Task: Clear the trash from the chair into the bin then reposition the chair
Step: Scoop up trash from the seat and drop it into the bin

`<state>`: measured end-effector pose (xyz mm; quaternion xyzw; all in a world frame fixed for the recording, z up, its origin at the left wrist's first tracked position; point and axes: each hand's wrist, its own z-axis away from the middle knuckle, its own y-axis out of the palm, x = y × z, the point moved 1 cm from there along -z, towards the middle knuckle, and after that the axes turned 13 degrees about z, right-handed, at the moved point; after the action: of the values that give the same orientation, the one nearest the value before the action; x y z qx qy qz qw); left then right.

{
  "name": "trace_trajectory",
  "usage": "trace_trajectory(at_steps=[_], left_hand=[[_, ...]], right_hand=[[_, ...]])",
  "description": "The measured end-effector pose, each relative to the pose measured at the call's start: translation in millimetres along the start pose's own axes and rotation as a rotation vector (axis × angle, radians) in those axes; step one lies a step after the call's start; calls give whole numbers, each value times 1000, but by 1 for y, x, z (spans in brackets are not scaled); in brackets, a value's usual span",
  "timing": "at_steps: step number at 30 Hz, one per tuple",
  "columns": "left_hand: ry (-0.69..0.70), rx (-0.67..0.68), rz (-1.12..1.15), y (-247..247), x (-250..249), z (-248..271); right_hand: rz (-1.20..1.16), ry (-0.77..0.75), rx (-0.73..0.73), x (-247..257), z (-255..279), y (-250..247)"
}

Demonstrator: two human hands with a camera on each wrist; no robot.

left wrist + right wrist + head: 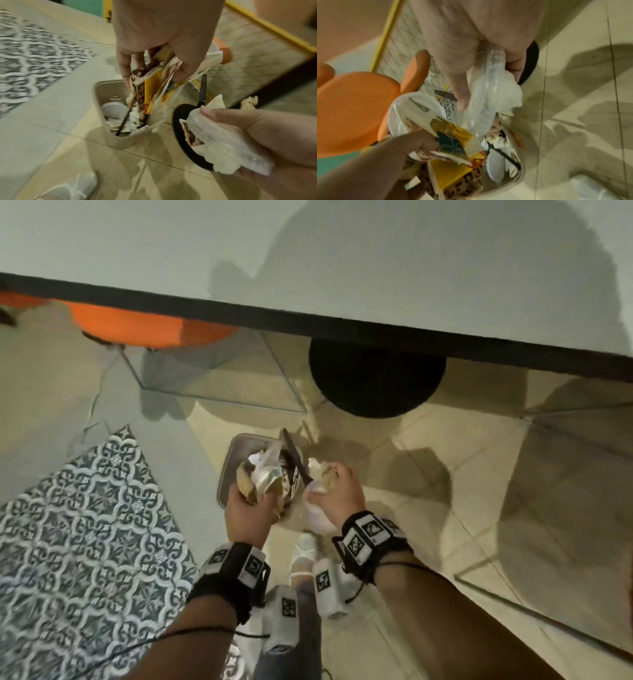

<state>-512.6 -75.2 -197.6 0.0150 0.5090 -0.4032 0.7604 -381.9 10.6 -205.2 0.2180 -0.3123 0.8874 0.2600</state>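
Crumpled wrappers (pixel 260 479) gripped in left hand (pixel 248 513), plastic (pixel 320 474) in right hand (pixel 337 491), over bin rim (pixel 224 470).

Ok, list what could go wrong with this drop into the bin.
1. The bin already looks quite full, so the wrappers in the left hand may spill over its rim.
2. The right hand holds its plastic bag beside the bin, so it might land on the floor.

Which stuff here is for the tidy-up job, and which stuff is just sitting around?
For the job:
left hand gripping printed wrappers
right hand gripping clear plastic and paper
bin, already holding trash
orange chair

Just sitting around:
patterned rug
black round base
table
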Motion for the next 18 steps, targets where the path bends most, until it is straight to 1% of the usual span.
trace_trajectory(at_steps=[2,4,8,11,14,16,17,18], left_hand=[[-91,-26,-23,-21,21,-36],[-133,-44,-14,-31,36,-66],[-204,-21,51,-30,55,-113],[-203,5,87,-19,67,-134],[-190,104,106,-9,79,-146],[-288,186,142,-7,84,-152],[-342,230,142,-6,87,-155],[-368,283,128,-7,88,-157]], right_hand=[[28,45,84,18,-26,39],[27,69,112,31,-52,72],[90,92,120,43,-100,118],[149,107,99,41,-128,140],[291,71,51,37,-143,152],[380,40,93,35,-142,152],[387,25,122,34,-141,150],[388,17,155,34,-138,147]])
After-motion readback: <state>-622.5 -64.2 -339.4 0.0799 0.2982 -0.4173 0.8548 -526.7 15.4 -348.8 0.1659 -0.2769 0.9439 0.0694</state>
